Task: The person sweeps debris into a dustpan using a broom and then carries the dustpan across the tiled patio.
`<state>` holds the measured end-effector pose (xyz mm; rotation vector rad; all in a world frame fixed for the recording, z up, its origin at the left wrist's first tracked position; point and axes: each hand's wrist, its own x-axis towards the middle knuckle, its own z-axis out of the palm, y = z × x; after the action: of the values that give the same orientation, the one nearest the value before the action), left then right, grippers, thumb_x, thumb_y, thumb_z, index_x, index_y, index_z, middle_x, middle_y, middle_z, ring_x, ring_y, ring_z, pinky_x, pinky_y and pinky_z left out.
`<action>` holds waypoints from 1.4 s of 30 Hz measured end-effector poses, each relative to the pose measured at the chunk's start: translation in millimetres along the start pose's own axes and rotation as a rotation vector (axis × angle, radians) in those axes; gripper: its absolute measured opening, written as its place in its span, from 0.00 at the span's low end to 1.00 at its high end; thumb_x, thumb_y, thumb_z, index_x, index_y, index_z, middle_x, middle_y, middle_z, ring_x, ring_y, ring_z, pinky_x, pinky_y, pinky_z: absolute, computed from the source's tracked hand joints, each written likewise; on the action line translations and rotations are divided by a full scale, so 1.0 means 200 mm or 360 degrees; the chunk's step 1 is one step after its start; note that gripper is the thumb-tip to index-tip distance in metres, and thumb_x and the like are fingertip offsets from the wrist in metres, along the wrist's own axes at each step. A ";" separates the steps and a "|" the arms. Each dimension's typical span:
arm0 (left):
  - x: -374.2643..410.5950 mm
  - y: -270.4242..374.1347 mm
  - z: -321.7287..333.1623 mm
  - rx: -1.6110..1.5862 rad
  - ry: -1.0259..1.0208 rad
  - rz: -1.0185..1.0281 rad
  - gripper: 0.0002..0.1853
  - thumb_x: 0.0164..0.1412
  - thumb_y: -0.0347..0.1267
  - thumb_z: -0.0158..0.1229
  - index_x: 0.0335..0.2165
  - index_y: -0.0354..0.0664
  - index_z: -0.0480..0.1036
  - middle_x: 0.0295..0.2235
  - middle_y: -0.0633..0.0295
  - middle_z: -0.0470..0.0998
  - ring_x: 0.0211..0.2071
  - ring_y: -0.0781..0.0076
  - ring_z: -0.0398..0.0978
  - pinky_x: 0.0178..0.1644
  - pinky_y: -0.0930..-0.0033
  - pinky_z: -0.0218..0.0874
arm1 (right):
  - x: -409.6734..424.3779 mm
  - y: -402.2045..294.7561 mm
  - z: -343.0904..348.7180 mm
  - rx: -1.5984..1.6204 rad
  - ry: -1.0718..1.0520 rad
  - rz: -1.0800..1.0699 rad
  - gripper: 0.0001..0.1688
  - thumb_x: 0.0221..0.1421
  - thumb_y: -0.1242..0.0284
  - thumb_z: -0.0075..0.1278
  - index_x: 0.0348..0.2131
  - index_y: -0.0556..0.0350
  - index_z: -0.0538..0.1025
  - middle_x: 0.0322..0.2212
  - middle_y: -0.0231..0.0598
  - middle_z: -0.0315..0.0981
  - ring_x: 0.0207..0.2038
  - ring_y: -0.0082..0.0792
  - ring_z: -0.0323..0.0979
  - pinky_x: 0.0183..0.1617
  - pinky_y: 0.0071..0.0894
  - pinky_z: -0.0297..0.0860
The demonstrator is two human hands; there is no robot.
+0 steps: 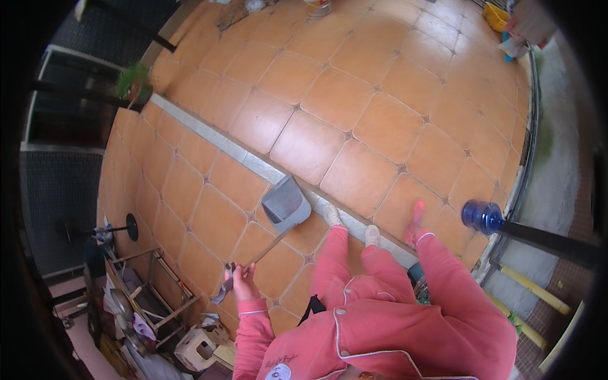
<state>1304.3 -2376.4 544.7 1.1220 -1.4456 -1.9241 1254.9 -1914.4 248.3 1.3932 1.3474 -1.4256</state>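
My left hand (pixel 244 282) is closed around the thin handle of a long-handled grey dustpan (pixel 286 204); a grey strip dangles beside the fingers. The dustpan's scoop rests on the tiled floor, by the pale stone strip in front of my feet. My right hand (pixel 414 221) hangs past my right knee over the orange tiles, blurred and reddish; whether its fingers are apart or hold something cannot be made out. Both my feet, in light shoes, stand at the stone strip.
A blue water bottle (pixel 480 216) is at the right by a dark post. A potted plant (pixel 134 85) stands at the upper left. A metal rack frame (pixel 151 289) and a cream plastic box (pixel 194 349) are at the lower left. A yellow container (pixel 495 18) lies at the upper right.
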 end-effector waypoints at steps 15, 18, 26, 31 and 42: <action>0.47 -0.26 0.17 0.0038 0.0114 -0.0140 0.07 0.48 0.24 0.47 0.30 0.38 0.61 0.27 0.63 0.64 0.28 0.77 0.64 0.34 0.73 0.61 | -0.20 -0.80 1.35 -0.1207 -0.0287 -0.0579 0.04 0.44 0.77 0.38 0.25 0.60 0.62 0.08 0.33 0.55 0.07 0.26 0.54 0.08 0.24 0.53; 0.48 -0.29 0.20 0.0107 0.0214 -0.0141 0.07 0.48 0.25 0.47 0.30 0.38 0.61 0.26 0.63 0.65 0.27 0.76 0.65 0.34 0.75 0.60 | 0.02 -0.79 1.07 -0.1976 -0.0050 -0.1169 0.11 0.40 0.76 0.41 0.30 0.58 0.66 0.11 0.39 0.61 0.11 0.31 0.61 0.14 0.29 0.59; 0.45 -0.46 0.27 0.0425 0.0488 0.0587 0.05 0.46 0.27 0.48 0.22 0.35 0.63 0.21 0.59 0.68 0.24 0.73 0.67 0.37 0.68 0.58 | 0.47 -1.22 0.24 -0.2591 0.0161 -0.1131 0.14 0.35 0.72 0.46 0.29 0.57 0.69 0.22 0.47 0.67 0.27 0.40 0.67 0.33 0.32 0.63; 0.37 -0.61 0.33 0.0092 0.0510 0.0924 0.05 0.46 0.27 0.46 0.20 0.35 0.60 0.12 0.64 0.59 0.14 0.77 0.58 0.29 0.71 0.59 | 0.87 -1.37 -0.48 -0.2490 0.0066 -0.0989 0.16 0.35 0.68 0.46 0.30 0.56 0.69 0.22 0.48 0.67 0.27 0.42 0.67 0.33 0.32 0.63; 0.40 -0.56 0.73 0.0280 0.0445 0.1024 0.06 0.45 0.27 0.45 0.18 0.36 0.60 0.11 0.64 0.60 0.14 0.77 0.59 0.22 0.77 0.55 | 0.67 -1.16 -1.09 -0.2685 0.0208 -0.0863 0.19 0.39 0.59 0.43 0.26 0.56 0.70 0.22 0.49 0.68 0.31 0.47 0.66 0.35 0.39 0.62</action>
<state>1150.1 -2322.1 428.7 0.8137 -1.5853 -1.1704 1057.9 -1635.5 190.0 -0.0402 2.1754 -0.0442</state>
